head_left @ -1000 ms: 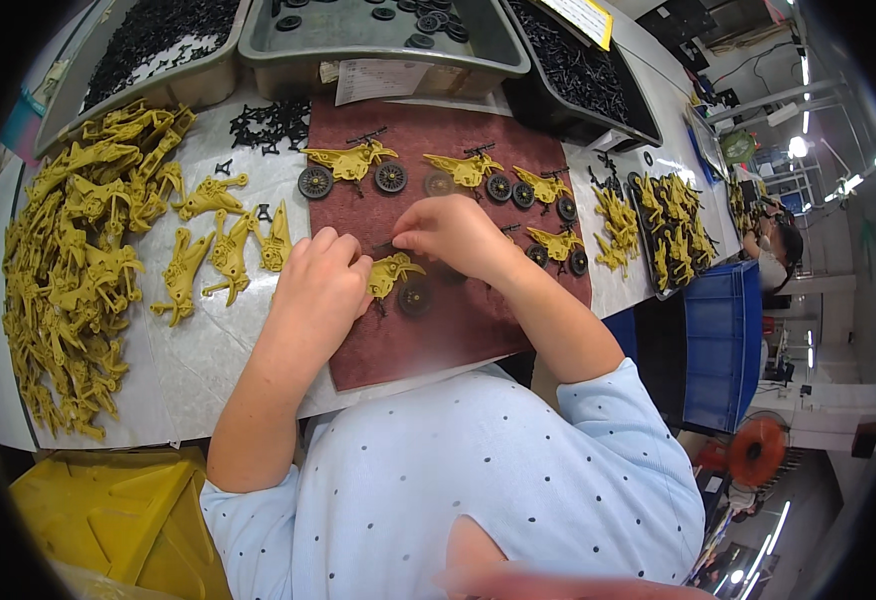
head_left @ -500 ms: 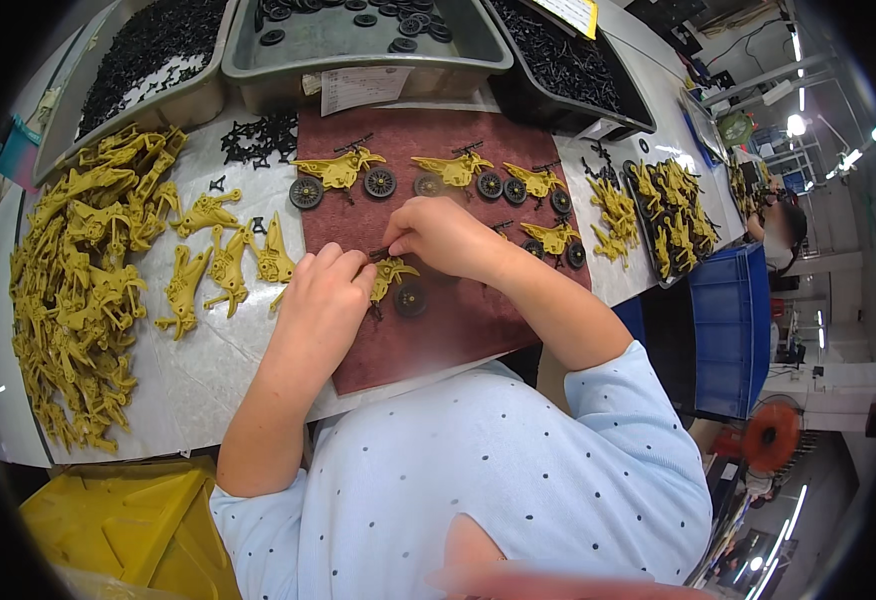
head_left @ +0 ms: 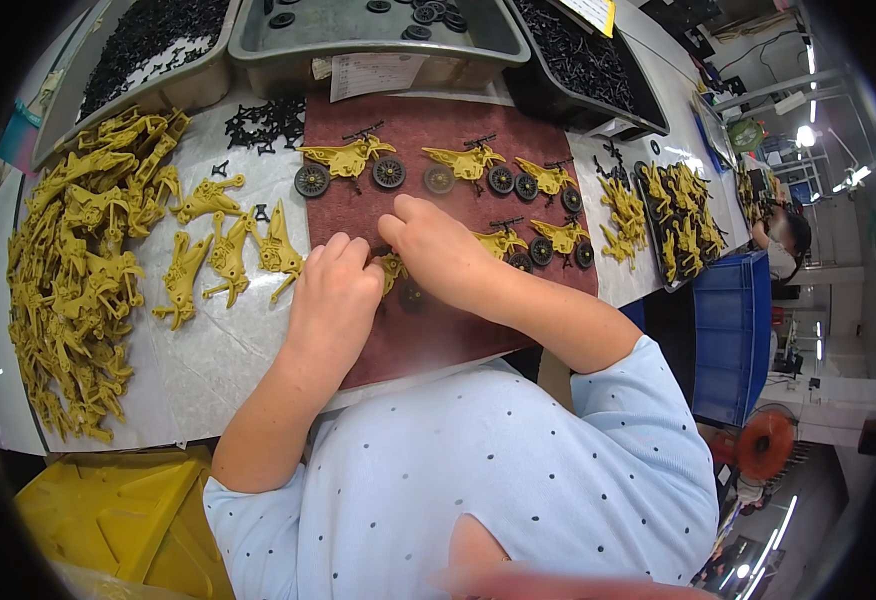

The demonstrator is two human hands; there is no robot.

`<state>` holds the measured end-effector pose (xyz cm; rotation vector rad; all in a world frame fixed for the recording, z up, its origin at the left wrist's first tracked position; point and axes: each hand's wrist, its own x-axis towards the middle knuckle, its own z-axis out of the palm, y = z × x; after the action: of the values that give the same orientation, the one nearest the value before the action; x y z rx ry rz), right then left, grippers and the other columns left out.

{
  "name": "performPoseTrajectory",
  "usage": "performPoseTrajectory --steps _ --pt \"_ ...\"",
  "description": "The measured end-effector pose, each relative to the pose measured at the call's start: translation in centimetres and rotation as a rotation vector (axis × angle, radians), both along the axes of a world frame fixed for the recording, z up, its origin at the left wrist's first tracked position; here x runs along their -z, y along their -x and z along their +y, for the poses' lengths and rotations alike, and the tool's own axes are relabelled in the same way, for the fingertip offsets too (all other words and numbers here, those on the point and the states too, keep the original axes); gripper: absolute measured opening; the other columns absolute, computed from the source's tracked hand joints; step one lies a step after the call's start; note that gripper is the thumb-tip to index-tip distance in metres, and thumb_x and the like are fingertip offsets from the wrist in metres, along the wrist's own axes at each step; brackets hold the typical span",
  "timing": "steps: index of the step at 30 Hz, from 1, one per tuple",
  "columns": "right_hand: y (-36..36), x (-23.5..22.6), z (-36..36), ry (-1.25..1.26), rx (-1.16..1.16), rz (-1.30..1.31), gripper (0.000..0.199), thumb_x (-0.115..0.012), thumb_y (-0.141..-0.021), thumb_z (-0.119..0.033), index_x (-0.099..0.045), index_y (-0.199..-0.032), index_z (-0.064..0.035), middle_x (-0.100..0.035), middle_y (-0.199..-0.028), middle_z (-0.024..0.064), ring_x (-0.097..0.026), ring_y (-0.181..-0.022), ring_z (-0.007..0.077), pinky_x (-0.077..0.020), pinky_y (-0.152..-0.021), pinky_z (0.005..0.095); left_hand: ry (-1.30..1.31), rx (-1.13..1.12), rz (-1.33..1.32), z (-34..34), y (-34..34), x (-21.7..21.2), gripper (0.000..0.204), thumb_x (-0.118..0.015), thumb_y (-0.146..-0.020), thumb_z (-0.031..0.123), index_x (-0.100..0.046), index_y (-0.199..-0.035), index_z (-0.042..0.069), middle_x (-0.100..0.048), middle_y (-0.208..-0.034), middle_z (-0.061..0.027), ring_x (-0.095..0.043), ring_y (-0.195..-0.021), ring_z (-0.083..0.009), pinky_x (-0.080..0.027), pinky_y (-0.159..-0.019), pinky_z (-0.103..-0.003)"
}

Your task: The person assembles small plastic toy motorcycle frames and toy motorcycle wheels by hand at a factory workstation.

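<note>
Over the red cloth mat (head_left: 438,350), both my hands are closed at one yellow toy motorcycle body (head_left: 391,266). My left hand (head_left: 336,300) grips its left side with bent fingers. My right hand (head_left: 438,248) covers its top from the other side, fingers curled down; what the fingertips pinch is hidden. A black wheel (head_left: 413,295) shows under my right hand. Beyond my hands stand toy motorcycles with black wheels and handlebars, one at the far left of the mat (head_left: 343,158) and another at its right (head_left: 561,237).
A tall heap of yellow bodies (head_left: 88,260) lies at the left, with several loose ones (head_left: 226,262) beside it. Grey bins (head_left: 378,70) and a black bin (head_left: 588,85) of black parts line the back. A tray of yellow pieces (head_left: 680,215) sits at the right.
My right hand has turned and come down over the motorcycle body, hiding the black handlebar that showed between my hands. The whole view has shifted slightly.
</note>
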<state>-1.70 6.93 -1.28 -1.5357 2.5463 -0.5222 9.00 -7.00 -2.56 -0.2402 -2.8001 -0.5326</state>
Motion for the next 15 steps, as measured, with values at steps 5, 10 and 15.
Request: performPoseTrajectory --steps 5,10,15 --pt "0.0 0.4 -0.3 0.027 -0.036 0.057 0.007 -0.057 -0.077 -0.003 -0.054 -0.083 -0.0016 -0.051 -0.087 0.0151 -0.055 -0.084 0.0329 -0.0469 -0.074 0.0401 -0.045 0.028 0.069 -0.3 0.2 0.1 0.005 -0.062 -0.073 0.003 -0.063 -0.070 -0.001 -0.055 -0.079 -0.0099 -0.055 -0.082 -0.0250 -0.047 -0.073 -0.037" --pt "0.4 0.5 -0.1 0.045 -0.044 0.043 0.010 -0.060 -0.075 -0.003 -0.055 -0.084 -0.0015 -0.052 -0.087 0.0156 -0.056 -0.083 0.0335 -0.0474 -0.074 0.0401 -0.064 0.029 0.084 -0.2 0.1 0.2 0.005 -0.064 -0.073 0.004 -0.065 -0.073 -0.001 -0.056 -0.081 -0.0098 -0.055 -0.084 -0.0252 -0.047 -0.074 -0.038" --pt "2.1 0.5 0.7 0.012 -0.004 -0.282 0.011 -0.066 -0.081 -0.008 -0.064 -0.090 -0.0017 -0.059 -0.088 0.0155 -0.060 -0.085 0.0349 -0.0492 -0.074 0.0410 -0.126 0.058 0.041 -0.6 0.0 -0.2 0.012 -0.069 -0.072 0.005 -0.069 -0.082 0.000 -0.059 -0.084 -0.0089 -0.056 -0.086 -0.0249 -0.047 -0.075 -0.038"
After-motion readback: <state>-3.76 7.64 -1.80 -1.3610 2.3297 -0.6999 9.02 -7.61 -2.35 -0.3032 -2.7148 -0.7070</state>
